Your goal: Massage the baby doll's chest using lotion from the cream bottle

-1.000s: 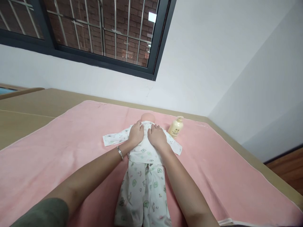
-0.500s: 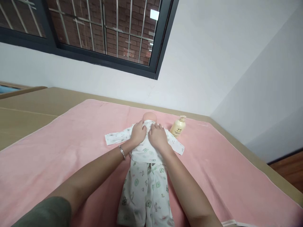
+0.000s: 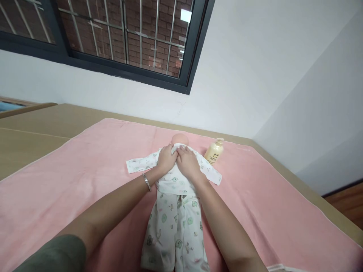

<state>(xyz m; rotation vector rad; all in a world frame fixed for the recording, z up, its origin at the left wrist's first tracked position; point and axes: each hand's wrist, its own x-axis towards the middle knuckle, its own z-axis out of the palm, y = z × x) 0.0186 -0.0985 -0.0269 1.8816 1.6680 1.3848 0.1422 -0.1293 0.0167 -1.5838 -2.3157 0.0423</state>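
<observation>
A baby doll (image 3: 179,139) lies on its back, its bald head toward the wall. It wears a white long-sleeved baby shirt (image 3: 174,182) with small green animal prints, sleeves spread to both sides. Matching baby pants (image 3: 166,226) cover the legs and run toward me. At the neckline, my left hand (image 3: 167,158) is closed on a fold of the shirt. My right hand (image 3: 188,163) sits close beside it, fingers bent over the upper chest and closed on the shirt cloth. Both thumbs nearly meet, and my hands hide most of the shirt front.
A pale yellow pump bottle (image 3: 214,151) stands to the right of the doll's shoulder. Underneath spreads a pink blanket (image 3: 99,158) on a tan padded surface (image 3: 51,119). A white wall (image 3: 221,75) and a dark-framed barred window (image 3: 127,34) are behind.
My hands have come closer together at the neckline, and the fingers have shifted on the cloth. The doll and bottle stay in place.
</observation>
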